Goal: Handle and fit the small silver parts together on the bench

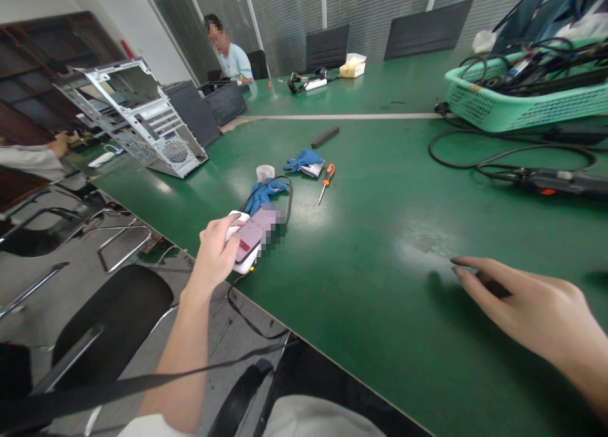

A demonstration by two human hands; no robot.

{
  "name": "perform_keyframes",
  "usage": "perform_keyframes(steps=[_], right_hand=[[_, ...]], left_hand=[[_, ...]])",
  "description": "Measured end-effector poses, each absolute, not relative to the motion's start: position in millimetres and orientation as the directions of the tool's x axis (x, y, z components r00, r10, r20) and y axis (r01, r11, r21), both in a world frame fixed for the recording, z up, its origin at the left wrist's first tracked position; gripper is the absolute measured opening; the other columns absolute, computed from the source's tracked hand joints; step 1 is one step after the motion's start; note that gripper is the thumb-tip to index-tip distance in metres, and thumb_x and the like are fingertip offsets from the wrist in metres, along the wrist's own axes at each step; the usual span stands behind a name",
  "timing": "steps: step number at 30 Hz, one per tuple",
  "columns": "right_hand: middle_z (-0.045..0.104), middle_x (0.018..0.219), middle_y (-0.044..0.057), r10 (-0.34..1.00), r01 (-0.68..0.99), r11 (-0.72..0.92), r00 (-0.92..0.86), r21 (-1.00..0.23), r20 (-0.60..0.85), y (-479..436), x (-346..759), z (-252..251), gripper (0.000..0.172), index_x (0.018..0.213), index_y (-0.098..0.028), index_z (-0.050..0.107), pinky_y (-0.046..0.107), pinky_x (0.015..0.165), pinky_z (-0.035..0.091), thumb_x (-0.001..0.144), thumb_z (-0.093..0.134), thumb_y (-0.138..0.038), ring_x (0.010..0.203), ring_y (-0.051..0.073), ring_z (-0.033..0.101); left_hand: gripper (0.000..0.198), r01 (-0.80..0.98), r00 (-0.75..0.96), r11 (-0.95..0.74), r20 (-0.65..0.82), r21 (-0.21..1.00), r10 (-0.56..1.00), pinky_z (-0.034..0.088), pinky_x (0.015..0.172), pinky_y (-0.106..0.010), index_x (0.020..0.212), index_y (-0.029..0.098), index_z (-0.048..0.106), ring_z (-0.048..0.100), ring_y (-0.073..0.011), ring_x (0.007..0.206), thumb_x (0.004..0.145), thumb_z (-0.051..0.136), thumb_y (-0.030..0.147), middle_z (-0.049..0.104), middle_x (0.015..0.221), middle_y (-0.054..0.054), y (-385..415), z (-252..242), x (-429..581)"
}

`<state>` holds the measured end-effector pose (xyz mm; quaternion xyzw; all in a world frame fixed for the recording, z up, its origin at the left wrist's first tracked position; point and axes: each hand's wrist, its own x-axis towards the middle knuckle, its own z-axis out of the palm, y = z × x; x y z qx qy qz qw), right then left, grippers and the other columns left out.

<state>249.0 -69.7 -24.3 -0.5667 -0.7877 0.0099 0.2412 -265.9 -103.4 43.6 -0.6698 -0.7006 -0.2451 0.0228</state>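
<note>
My left hand point(219, 250) is at the table's near left edge, its fingers closed on the side of a phone point(259, 231) with a lit screen. Under the phone lies a white object point(247, 264) with a cable. Over the right part of the table is my right hand point(536, 310), thumb and index finger nearly together, with a small dark object point(494, 285) between the fingers that I cannot make out. Blue gloves point(261, 195) lie just beyond the phone. An orange-handled screwdriver point(327, 182) rests to their right, near another blue glove point(303, 161).
A metal computer case point(142, 120) stands on the green table point(361, 234) at the left. A dark bar point(325, 137) lies mid-table. Far right are a green basket point(527, 104) of cables and a black cable point(437, 155). A person point(235, 60) sits across; another's arm shows at far left.
</note>
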Motion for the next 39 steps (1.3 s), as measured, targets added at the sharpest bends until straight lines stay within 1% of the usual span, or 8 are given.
perform_keyframes(steps=[6, 10, 15, 19, 22, 27, 30, 39], right_hand=[[0.07, 0.06, -0.005, 0.899, 0.897, 0.347, -0.236, -0.272, 0.369, -71, 250, -24, 0.053, 0.103, -0.032, 0.075, 0.029, 0.048, 0.05, 0.094, 0.04, -0.071, 0.049, 0.02, 0.07], [0.066, 0.054, -0.006, 0.912, 0.889, 0.339, -0.231, -0.307, 0.338, -71, 250, -22, 0.054, 0.101, -0.033, 0.075, 0.03, 0.048, 0.049, 0.092, 0.041, -0.074, 0.045, 0.02, 0.067], [0.069, 0.06, -0.006, 0.941, 0.894, 0.298, -0.217, -0.335, 0.259, -69, 251, -24, 0.053, 0.103, -0.035, 0.075, 0.032, 0.051, 0.051, 0.087, 0.046, -0.077, 0.053, 0.022, 0.071], [0.072, 0.063, -0.006, 0.946, 0.903, 0.28, -0.2, -0.327, 0.255, -69, 252, -26, 0.052, 0.103, -0.036, 0.075, 0.032, 0.054, 0.052, 0.086, 0.048, -0.077, 0.057, 0.022, 0.073], [0.072, 0.064, -0.006, 0.942, 0.897, 0.288, -0.202, -0.336, 0.267, -70, 251, -24, 0.053, 0.102, -0.035, 0.075, 0.031, 0.053, 0.051, 0.086, 0.048, -0.077, 0.056, 0.022, 0.072], [0.072, 0.063, -0.003, 0.928, 0.888, 0.32, -0.223, -0.332, 0.298, -70, 249, -21, 0.054, 0.099, -0.031, 0.077, 0.032, 0.051, 0.051, 0.087, 0.048, -0.075, 0.054, 0.023, 0.071], [0.071, 0.062, -0.004, 0.92, 0.884, 0.336, -0.234, -0.324, 0.315, -70, 250, -21, 0.051, 0.098, -0.031, 0.077, 0.031, 0.05, 0.05, 0.088, 0.049, -0.073, 0.051, 0.022, 0.07], [0.071, 0.061, -0.005, 0.896, 0.875, 0.381, -0.268, -0.3, 0.354, -70, 251, -19, 0.048, 0.097, -0.03, 0.077, 0.029, 0.05, 0.048, 0.093, 0.046, -0.066, 0.051, 0.02, 0.07]], left_hand=[[0.043, 0.946, -0.133, -0.015, 0.432, 0.323, 0.892, 0.042, 0.108, -0.04, 0.129, 0.021, 0.064, 0.062, -0.0248, 0.119, 0.09, 0.044, 0.023, 0.075, 0.117, -0.004, -106, 40, -271], [0.04, 0.942, -0.163, -0.001, 0.46, 0.336, 0.873, 0.041, 0.109, -0.04, 0.125, 0.022, 0.065, 0.062, -0.0244, 0.12, 0.091, 0.046, 0.021, 0.076, 0.111, -0.002, -116, 36, -276], [0.033, 0.949, -0.149, -0.021, 0.506, 0.315, 0.849, 0.041, 0.107, -0.04, 0.118, 0.022, 0.068, 0.063, -0.024, 0.115, 0.092, 0.047, 0.021, 0.076, 0.107, -0.003, -127, 34, -277], [0.034, 0.952, -0.119, -0.044, 0.502, 0.302, 0.857, 0.042, 0.106, -0.04, 0.122, 0.021, 0.066, 0.063, -0.0242, 0.115, 0.092, 0.048, 0.021, 0.077, 0.105, -0.003, -130, 33, -278], [0.035, 0.956, -0.124, -0.031, 0.496, 0.293, 0.859, 0.042, 0.107, -0.041, 0.124, 0.021, 0.065, 0.062, -0.0244, 0.116, 0.093, 0.048, 0.022, 0.077, 0.107, -0.003, -130, 34, -276], [0.037, 0.966, -0.122, 0.006, 0.432, 0.259, 0.894, 0.041, 0.107, -0.043, 0.126, 0.021, 0.063, 0.061, -0.0261, 0.117, 0.093, 0.045, 0.025, 0.077, 0.106, -0.003, -128, 38, -271], [0.038, 0.971, -0.124, 0.025, 0.413, 0.236, 0.902, 0.041, 0.107, -0.043, 0.126, 0.021, 0.063, 0.061, -0.0269, 0.117, 0.093, 0.044, 0.026, 0.077, 0.107, -0.004, -126, 40, -270], [0.037, 0.976, -0.096, 0.003, 0.422, 0.216, 0.902, 0.04, 0.105, -0.043, 0.126, 0.02, 0.063, 0.06, -0.0268, 0.116, 0.094, 0.045, 0.026, 0.077, 0.106, -0.004, -127, 40, -270]])
